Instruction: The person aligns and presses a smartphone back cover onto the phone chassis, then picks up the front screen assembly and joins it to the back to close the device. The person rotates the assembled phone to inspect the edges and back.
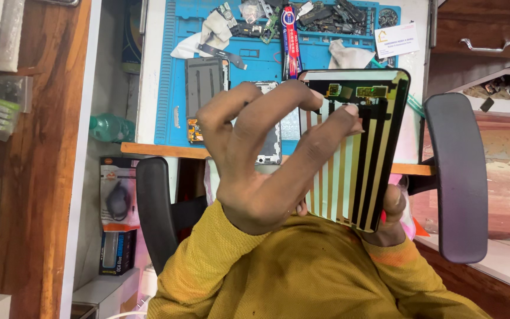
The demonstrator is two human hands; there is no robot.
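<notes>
A phone display panel (361,147) is held upright in front of the chest, its back side shown: gold and black stripes, small components along the top edge. It is carried above the lap, well clear of the surface (149,71).

Right hand (392,217): closed on the panel's lower edge, thumb visible at the right corner, the rest hidden behind the panel. The grip appears firm.

Left hand (261,159): fingers (302,94) spread and curved, tips set on the upper back of the panel near the small components at the top. Nothing is enclosed; touch only, the hand wide open.

Behind, on the surface, a blue work mat (172,59) is seen with an opened phone body (270,139), a dark back cover (205,80), a red-and-blue tube (291,41) and a tray strip of small parts (326,18). Chair armrests (455,177) stand at both sides.

Step judged: inspection or peeling at the panel's back, near the connector zone. The next move is judged to call for fine fingertip pressure and a steady hold below, so the thin panel is not flexed.
</notes>
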